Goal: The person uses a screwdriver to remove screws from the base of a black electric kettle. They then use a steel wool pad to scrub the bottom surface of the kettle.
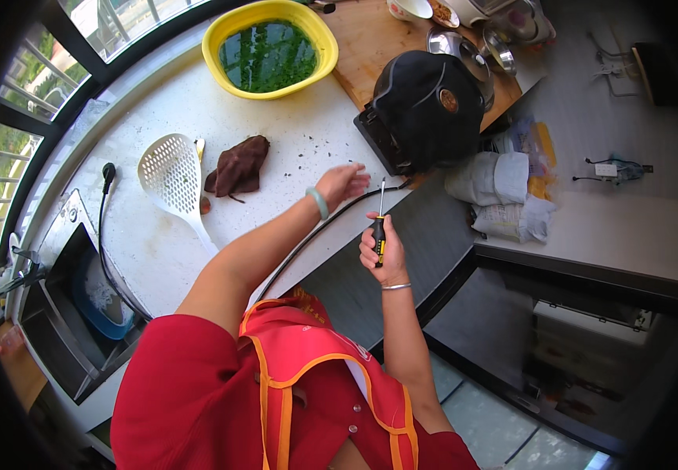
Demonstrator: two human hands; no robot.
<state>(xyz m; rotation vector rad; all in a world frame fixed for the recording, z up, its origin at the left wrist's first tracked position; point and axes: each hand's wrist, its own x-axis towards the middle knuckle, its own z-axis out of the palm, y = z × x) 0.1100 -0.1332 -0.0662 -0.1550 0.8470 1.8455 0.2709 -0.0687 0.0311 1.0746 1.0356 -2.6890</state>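
Note:
My right hand (390, 258) is wrapped round the black and yellow handle of a screwdriver (380, 233), whose metal shaft points up and away from me. Just to its left, over the counter's front edge, my left hand (343, 183) has its fingers stretched out with nothing in them. Beyond both hands stands a rounded black appliance (421, 110) on a dark base. From near that base a black cord (331, 219) runs along the counter edge and passes behind my apron.
On the white counter (276, 129) lie a brown cloth (239, 166), a white perforated scoop (170, 174) and scattered dark bits. A yellow basin (213, 59) of water and chopped greens stands at the back. At left are a plug (108, 174) and sink (55, 333); white bags (503, 184) sit right.

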